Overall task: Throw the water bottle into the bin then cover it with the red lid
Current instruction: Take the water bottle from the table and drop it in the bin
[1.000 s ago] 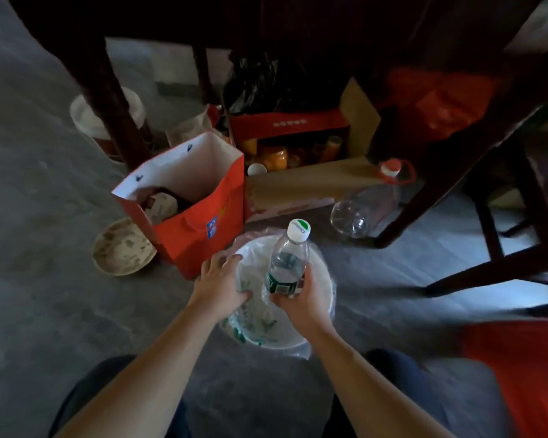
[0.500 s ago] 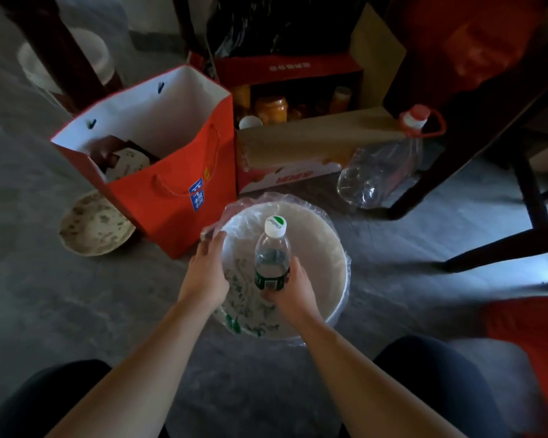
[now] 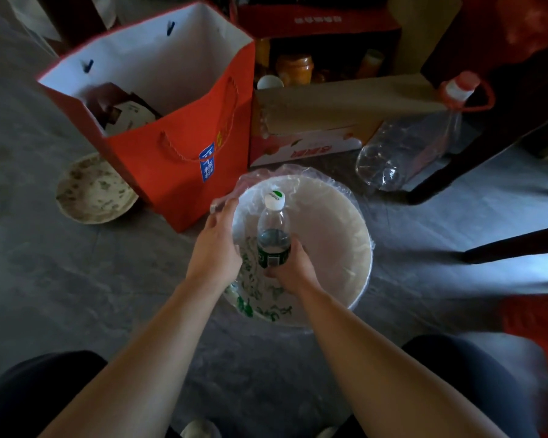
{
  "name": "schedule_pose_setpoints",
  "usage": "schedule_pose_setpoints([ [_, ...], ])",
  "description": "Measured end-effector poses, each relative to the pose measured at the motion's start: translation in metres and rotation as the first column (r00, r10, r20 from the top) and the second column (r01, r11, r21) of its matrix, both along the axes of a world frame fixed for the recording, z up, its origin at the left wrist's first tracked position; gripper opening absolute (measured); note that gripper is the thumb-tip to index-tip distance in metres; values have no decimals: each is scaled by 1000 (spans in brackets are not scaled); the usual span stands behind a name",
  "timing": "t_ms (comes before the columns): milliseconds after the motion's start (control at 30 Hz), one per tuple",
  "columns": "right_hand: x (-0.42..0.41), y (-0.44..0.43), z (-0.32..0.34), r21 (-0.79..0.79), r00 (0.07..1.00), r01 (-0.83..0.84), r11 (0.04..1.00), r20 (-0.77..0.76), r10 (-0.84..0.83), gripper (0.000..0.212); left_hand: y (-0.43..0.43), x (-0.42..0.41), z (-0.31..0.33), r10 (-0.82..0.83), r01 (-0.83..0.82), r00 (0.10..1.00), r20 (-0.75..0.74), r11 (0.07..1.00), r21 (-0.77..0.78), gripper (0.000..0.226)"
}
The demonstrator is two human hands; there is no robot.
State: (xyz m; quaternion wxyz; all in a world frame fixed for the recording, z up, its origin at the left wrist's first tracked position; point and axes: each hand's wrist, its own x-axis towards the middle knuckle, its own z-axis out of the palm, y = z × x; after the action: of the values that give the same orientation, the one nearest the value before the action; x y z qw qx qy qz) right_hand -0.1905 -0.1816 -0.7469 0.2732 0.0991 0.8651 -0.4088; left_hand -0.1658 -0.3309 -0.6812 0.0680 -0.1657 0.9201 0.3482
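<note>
Head cam, looking down at the floor. The right hand is wrapped around the lower part of the water bottle, holding it upright with its white cap up, right over the open mouth of the bin. The bottle's base looks like it's already below the rim, but it's in the hand, not dropped. The bin is white with a clear plastic liner folded over the rim and some green print on the near side.

The left hand sits on the bin's left rim, fingers loosely curled against the liner edge; can't tell if it's actually pinching the plastic or just resting there.

Just beside the bin on the far left is a red paper bag, with a patterned plate on the floor near it. A cardboard box and a big empty clear jug lie behind. Something red is at the right edge, too cut off to say if it's the lid.
</note>
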Motion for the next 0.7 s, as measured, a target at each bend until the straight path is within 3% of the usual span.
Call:
schedule_pose_setpoints([
  [400, -8, -6, -10, -79, 999, 34, 996, 45, -31, 83, -9, -3, -4, 58, -57, 998, -10, 993, 100, 84],
  [567, -12, -12, -5, -99, 990, 136, 986, 50, -132, 87, -7, -5, -4, 91, -90, 996, -9, 992, 92, 88],
  [700, -12, -18, 1, -63, 985, 172, 983, -23, -173, 88, -7, -6, -4, 87, -85, 996, -31, 994, 76, 90],
])
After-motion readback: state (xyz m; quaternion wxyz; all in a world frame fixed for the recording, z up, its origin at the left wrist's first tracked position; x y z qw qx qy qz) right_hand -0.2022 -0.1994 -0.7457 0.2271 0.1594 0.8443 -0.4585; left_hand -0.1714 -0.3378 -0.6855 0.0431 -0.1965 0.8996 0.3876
